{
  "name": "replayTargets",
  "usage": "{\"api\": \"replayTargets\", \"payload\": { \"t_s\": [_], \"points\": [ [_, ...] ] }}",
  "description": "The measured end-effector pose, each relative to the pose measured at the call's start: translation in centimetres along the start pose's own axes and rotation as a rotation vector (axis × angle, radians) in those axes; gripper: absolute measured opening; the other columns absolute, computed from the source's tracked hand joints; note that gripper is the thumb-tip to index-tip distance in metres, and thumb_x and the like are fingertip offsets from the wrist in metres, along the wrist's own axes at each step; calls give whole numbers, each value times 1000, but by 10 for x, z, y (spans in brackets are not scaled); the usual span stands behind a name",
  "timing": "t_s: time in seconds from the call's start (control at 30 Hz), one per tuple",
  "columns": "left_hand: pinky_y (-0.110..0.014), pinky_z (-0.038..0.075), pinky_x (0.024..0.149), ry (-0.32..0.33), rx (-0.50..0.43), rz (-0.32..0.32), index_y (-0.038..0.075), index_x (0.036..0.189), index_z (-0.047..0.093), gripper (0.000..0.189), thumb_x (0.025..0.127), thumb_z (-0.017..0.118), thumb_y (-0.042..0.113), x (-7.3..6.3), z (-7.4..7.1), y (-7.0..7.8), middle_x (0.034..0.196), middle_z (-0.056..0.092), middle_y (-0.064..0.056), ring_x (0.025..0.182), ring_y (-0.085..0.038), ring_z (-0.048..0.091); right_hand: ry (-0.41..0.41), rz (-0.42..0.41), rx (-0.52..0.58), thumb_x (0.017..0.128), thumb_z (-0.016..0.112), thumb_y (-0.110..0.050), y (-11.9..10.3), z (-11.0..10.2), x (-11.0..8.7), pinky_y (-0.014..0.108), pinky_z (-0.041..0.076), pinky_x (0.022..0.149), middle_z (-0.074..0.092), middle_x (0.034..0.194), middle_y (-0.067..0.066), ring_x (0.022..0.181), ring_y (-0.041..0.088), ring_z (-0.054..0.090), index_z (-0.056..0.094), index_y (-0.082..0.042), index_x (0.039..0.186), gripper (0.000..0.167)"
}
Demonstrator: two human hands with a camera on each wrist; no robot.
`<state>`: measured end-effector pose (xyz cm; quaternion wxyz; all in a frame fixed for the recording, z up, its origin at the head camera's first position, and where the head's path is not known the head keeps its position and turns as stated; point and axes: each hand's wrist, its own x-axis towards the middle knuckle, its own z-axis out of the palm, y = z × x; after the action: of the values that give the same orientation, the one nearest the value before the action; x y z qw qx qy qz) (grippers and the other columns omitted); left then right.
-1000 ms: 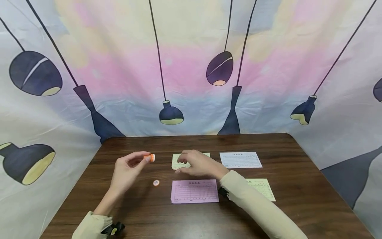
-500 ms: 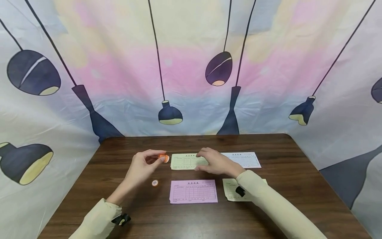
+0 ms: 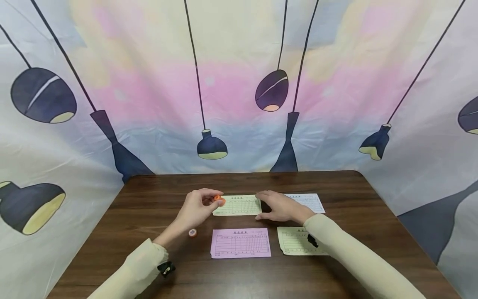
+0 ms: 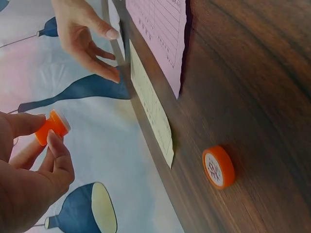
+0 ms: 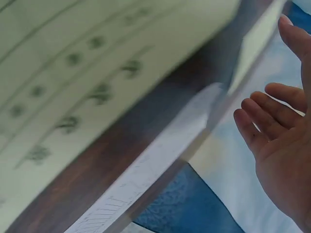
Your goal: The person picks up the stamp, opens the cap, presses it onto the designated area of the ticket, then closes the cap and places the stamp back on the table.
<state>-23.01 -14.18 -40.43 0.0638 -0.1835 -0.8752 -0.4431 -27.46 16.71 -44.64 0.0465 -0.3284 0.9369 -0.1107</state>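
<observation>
My left hand [image 3: 196, 207] pinches a small orange stamp [image 4: 54, 127] between thumb and fingers, above the left end of the far pale-green slip [image 3: 237, 205]. A round orange cap [image 4: 218, 167] with a white patterned face lies on the table, left of the slips. My right hand [image 3: 281, 206], fingers spread loosely and holding nothing, hovers at the right end of that slip. Whether its fingertips touch the paper, I cannot tell. Part of the white slip [image 3: 308, 201] is hidden behind this hand.
A pink slip [image 3: 240, 243] lies nearer on the dark wooden table [image 3: 231, 278]. To its right is another pale-green slip [image 3: 295, 241], partly covered by the right sleeve [image 3: 347, 253]. A curtain [image 3: 239, 95] printed with lamps hangs behind the table's far edge.
My left hand has carried the stamp rightward to the far pale-green slip, tilting it downward. The right hand has drawn right, uncovering most of that slip.
</observation>
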Motion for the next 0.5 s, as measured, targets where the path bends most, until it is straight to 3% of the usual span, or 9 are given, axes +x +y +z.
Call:
{"api": "replayTargets", "payload": {
  "t_s": [0.23,0.5],
  "points": [
    [-19,58,72,-46,33,36,5,115,80,25,92,82,12,9,10,2,97,79,-5,82,-9,71,-40,-71,-87,102,60,-60,7,12,2,50,45,119,32,172,14,154,34,43,39,-10,163,82],
    [-27,61,76,-94,10,1,7,115,79,24,94,81,17,22,18,-3,98,79,-5,87,-18,75,-129,-34,-41,102,51,-69,14,14,4,50,41,123,20,177,10,160,31,32,24,-16,168,90]
  ]
}}
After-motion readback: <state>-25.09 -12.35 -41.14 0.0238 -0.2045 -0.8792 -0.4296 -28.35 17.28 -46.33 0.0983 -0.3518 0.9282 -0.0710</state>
